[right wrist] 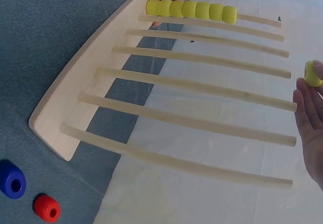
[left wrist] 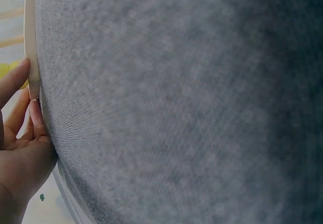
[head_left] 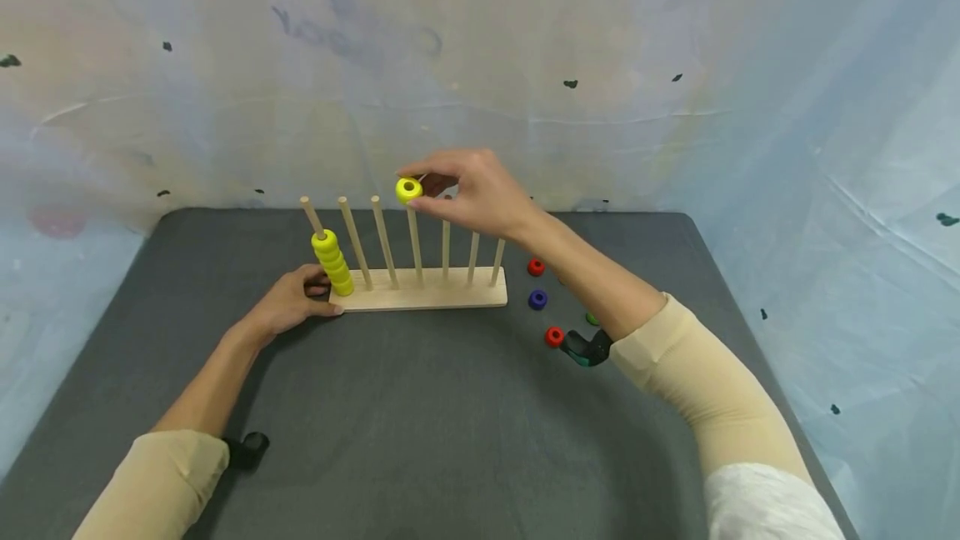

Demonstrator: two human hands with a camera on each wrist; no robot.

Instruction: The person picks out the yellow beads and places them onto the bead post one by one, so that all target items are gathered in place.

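Right hand (head_left: pixel 480 194) pinches a yellow bead (head_left: pixel 408 189) above the fourth peg (head_left: pixel 414 247) — bore facing the camera, pegs upright. Left hand (head_left: pixel 294 302) rests against the wooden rack (head_left: pixel 442 297) at 9 o'clock, fingers relaxed, beside the yellow stack (head_left: pixel 333 263). Loose beads (head_left: pixel 537 299) lie on the bench (head_left: pixel 420 407) at 3 o'clock.
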